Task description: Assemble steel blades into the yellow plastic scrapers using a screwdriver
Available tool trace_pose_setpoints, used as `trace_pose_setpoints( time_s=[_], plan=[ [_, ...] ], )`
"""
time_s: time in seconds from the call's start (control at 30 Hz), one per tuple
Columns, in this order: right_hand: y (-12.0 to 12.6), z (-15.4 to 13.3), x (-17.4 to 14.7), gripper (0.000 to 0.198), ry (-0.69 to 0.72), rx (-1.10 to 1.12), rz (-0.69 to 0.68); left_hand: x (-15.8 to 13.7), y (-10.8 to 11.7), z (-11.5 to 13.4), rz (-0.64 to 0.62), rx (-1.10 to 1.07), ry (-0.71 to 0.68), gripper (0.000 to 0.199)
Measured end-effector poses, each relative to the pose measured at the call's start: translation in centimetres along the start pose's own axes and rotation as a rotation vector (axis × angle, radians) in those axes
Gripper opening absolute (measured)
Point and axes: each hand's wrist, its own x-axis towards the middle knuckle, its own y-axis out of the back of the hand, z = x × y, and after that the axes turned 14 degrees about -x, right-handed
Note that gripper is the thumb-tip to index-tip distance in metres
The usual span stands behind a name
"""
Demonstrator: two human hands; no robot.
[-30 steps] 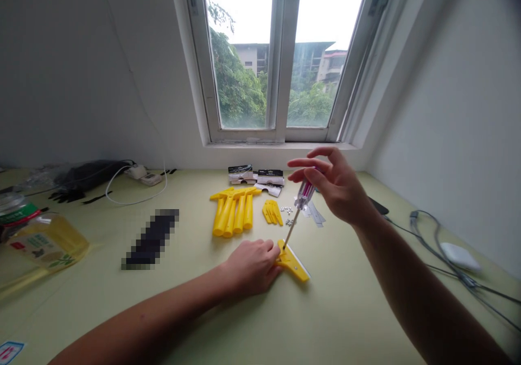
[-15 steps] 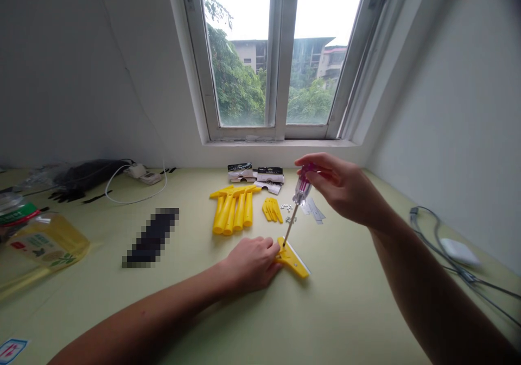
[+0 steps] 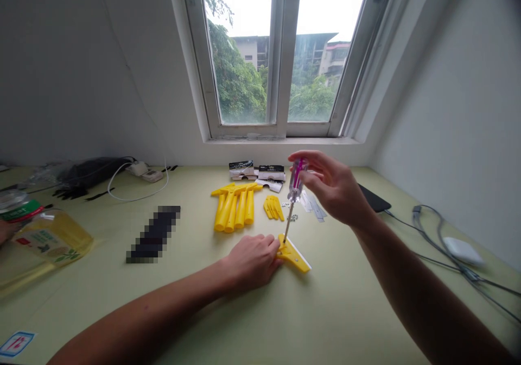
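Observation:
My left hand (image 3: pixel 255 260) is closed around the handle of a yellow scraper (image 3: pixel 296 256) lying on the table, its head and pale blade edge pointing right. A screw shows in the scraper's head near its right end. My right hand (image 3: pixel 330 184) grips the clear and purple handle of a screwdriver (image 3: pixel 296 183), held nearly upright. Its tip meets the scraper head close to my left fingers; the screw under it is hidden. Beyond lie yellow scraper handles (image 3: pixel 234 210), small yellow plates (image 3: pixel 273 207), loose screws (image 3: pixel 292 218) and thin metal blades (image 3: pixel 314 206).
Black-and-white packaging cards (image 3: pixel 271 175) lie at the back under the window. To the left stand a bottle of yellow liquid (image 3: pixel 61 237) with part of another hand (image 3: pixel 5 231) beside it, and a pixelated dark object (image 3: pixel 154 234). Right are a phone (image 3: pixel 374 199), cables (image 3: pixel 437 234) and a white case (image 3: pixel 463 251).
My right hand has shifted slightly left and the screwdriver handle has turned, standing a bit more upright. A phone now shows behind my right wrist, and another hand appears at the left edge.

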Motion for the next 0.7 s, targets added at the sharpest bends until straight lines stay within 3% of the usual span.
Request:
trace_pose_setpoints(
  time_s=[0.13,0.3,0.43,0.6,0.7],
  plan=[
    [0.4,-0.7,-0.2,0.029,0.016,-0.236,0.105,0.0,-0.1,0.0,-0.009,0.015,0.013,0.023],
    [0.7,-1.1,-0.4,0.034,0.042,-0.124,0.081,0.0,-0.2,0.0,-0.001,0.021,0.021,0.021],
    [0.5,-1.2,-0.4,0.030,0.056,-0.196,0.118,0.1,-0.2,-0.1,-0.006,0.042,0.011,0.020],
    [0.4,-1.1,-0.4,0.031,0.063,-0.092,0.022,0.1,-0.5,-0.1,-0.001,0.053,-0.001,0.021],
    [0.2,-1.0,-0.3,0.031,0.058,-0.136,0.043,0.1,-0.6,-0.1,0.011,0.063,-0.007,0.021]
  ],
)
